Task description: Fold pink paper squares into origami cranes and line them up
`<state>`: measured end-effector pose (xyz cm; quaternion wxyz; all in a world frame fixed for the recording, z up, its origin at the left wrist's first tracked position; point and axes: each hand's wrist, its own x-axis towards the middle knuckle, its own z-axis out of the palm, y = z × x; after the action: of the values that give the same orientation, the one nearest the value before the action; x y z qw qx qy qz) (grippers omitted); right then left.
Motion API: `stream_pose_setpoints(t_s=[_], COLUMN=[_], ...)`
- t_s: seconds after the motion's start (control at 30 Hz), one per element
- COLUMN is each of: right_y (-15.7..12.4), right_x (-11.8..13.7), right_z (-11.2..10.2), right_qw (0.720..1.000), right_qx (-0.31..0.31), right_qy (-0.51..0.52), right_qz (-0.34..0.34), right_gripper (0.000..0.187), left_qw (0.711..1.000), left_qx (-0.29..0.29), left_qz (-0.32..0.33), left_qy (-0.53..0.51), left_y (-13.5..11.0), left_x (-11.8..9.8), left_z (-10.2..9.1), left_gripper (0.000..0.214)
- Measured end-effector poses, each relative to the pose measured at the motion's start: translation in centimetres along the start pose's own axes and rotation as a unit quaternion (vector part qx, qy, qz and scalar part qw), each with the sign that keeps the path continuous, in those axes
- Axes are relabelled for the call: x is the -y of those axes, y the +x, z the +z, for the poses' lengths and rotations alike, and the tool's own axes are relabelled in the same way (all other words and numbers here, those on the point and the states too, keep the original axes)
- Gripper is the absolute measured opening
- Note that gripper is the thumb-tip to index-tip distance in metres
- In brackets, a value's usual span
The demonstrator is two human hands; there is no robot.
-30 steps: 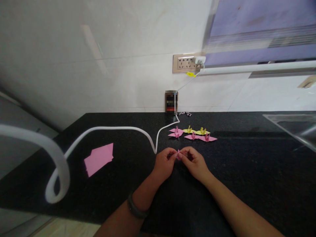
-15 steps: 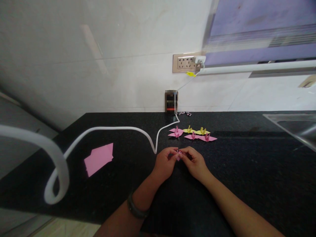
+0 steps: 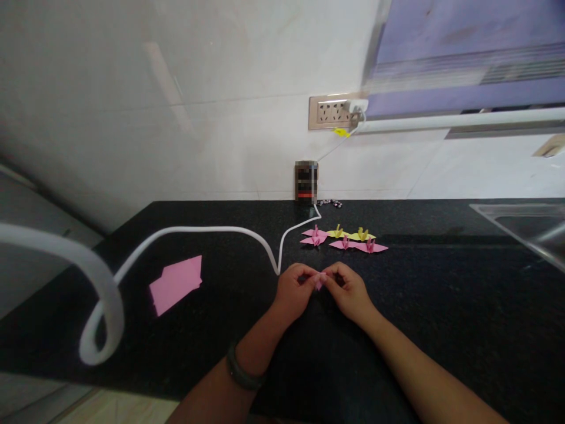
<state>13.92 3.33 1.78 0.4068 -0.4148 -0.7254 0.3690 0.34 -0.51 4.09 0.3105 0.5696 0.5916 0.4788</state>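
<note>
Folded pink paper [image 3: 318,284], one: over the dark surface [image 3: 441,288], pinched between left hand [image 3: 295,291] and right hand [image 3: 349,291], both clamped on it. Paper cranes [image 3: 345,244], pink and yellow: grouped just beyond the hands. Pink sheets [image 3: 177,284]: overlapping, on the surface, left.

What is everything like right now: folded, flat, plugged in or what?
Left hand, pinching little paper
Right hand, pinching it too
Little paper, partly covered, looks folded
Cranes, folded, wings spread
Pink sheets, flat, overlapping
Charger, plugged in
White cord, loosely looped
Wristband, worn
Dark object, upright, front blurred
</note>
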Motion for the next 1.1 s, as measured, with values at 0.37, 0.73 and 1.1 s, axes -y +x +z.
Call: stream_pose_setpoints(t_s=[0.37, 0.73, 1.1], right_y=[-0.07, 0.17, 0.39], right_x=[-0.08, 0.26, 0.57], right_z=[0.0, -0.17, -0.46], right_qw=[1.0, 0.989, 0.969], right_qx=[0.007, 0.038, 0.091], right_qy=[0.004, 0.133, 0.214], right_qz=[0.015, 0.058, 0.08], right_gripper=[0.016, 0.02, 0.023], left_qw=[0.998, 0.993, 0.943], left_qx=[0.004, 0.037, 0.041], left_qz=[-0.036, -0.013, -0.142], left_qy=[-0.048, -0.108, -0.299], left_y=[0.0, -0.07, 0.24], left_x=[0.82, 0.58, 0.83], left_z=[0.31, 0.4, 0.61], left_gripper=[0.023, 0.009, 0.015])
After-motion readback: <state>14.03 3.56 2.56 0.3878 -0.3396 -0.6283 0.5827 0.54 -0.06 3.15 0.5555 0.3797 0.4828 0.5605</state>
